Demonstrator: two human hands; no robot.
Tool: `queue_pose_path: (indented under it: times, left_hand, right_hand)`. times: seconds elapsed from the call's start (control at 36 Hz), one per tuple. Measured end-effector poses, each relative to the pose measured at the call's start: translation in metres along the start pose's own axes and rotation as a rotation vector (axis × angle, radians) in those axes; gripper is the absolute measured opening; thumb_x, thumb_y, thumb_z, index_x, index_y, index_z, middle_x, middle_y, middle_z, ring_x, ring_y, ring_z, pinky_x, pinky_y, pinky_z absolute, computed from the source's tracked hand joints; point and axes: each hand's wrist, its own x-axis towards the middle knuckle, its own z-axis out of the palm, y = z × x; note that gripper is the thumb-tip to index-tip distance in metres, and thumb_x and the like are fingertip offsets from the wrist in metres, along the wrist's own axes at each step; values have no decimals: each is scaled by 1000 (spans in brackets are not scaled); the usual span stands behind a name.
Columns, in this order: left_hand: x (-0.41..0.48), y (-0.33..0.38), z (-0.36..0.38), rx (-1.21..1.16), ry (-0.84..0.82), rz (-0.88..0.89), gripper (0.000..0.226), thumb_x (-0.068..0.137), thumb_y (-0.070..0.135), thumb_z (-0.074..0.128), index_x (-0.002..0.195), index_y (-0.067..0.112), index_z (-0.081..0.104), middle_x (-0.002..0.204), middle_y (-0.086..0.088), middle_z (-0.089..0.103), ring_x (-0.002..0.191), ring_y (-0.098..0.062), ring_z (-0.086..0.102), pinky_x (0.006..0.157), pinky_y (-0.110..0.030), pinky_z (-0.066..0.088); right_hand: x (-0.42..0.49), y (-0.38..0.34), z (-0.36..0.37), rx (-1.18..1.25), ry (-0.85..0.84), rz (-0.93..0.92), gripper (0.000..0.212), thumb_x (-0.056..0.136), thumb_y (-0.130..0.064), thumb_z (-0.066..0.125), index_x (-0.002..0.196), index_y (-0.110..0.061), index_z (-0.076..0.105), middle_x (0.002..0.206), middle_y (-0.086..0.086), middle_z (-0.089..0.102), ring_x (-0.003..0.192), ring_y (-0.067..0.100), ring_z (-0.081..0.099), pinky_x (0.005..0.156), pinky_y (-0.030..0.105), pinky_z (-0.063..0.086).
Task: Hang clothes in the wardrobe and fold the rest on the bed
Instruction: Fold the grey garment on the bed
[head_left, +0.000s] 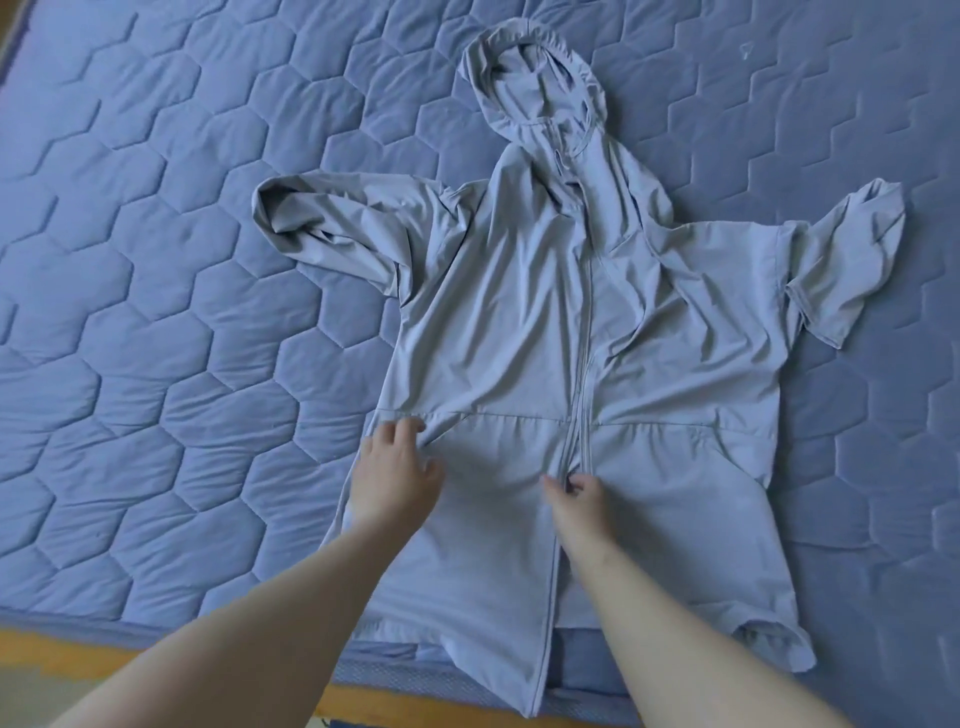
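Centrally, right hand (576, 496) pinches the zipper (584, 364) (low down); left hand (397, 473) grips jacket (498, 312) fabric alongside.

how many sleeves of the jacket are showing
2. One sleeve lies bunched at the picture's left of the jacket on the bed; the other sleeve spreads at the picture's right. Neither is hidden.
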Motion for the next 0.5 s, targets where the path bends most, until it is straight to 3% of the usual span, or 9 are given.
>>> queue_pose_path:
  times: [0.06,0.11,0.19,0.25,0.31,0.42,0.5]
  left_hand:
    - [13,18,4,-29,-34,63,47,85,19,55,131,17,44,130,-7,45,122,-27,39,96,-33,34]
    - [25,34,8,-36,-53,115,49,85,19,56,132,19,43,131,-5,44,123,-25,40,97,-32,35]
    - [42,58,8,-41,-46,169,49,86,17,55,133,18,43,132,-7,44,123,-26,40,98,-33,34]
    - [53,78,6,-39,-27,182,47,88,16,51,133,19,43,134,-5,42,122,-26,39,95,-33,36]
    - [65,103,7,-13,0,254,46,89,17,50,134,20,42,136,-3,41,124,-25,37,94,-32,34]
    - [85,160,19,75,-23,492,51,92,26,48,141,25,34,147,1,31,133,-23,29,103,-31,28]
    - [96,193,39,176,-118,593,54,94,34,45,145,28,27,153,2,19,140,-20,16,109,-36,23]
  right_hand:
    - [16,-14,4,29,-26,-30,11,82,-11,64,78,-10,53,75,10,55,74,21,51,64,28,37]
    - [30,-26,2,58,6,-82,25,81,-9,63,63,-11,45,62,10,47,65,20,44,58,27,30]
    - [36,-50,-14,1,-23,-143,41,84,-25,63,55,-15,36,52,2,37,57,21,41,56,29,28]
    - [41,-63,-35,-80,32,-154,40,89,-39,54,62,-12,44,60,3,48,65,26,49,58,31,32]
    - [55,-72,-66,-57,223,-157,32,94,-37,47,75,-11,52,78,8,56,81,30,54,63,32,31]
    - [108,-83,-130,297,610,-14,27,94,-14,46,108,6,56,114,26,60,105,39,54,80,37,38]
    - [153,-90,-169,535,729,23,36,82,-21,52,110,1,53,111,22,55,97,31,53,79,36,37]
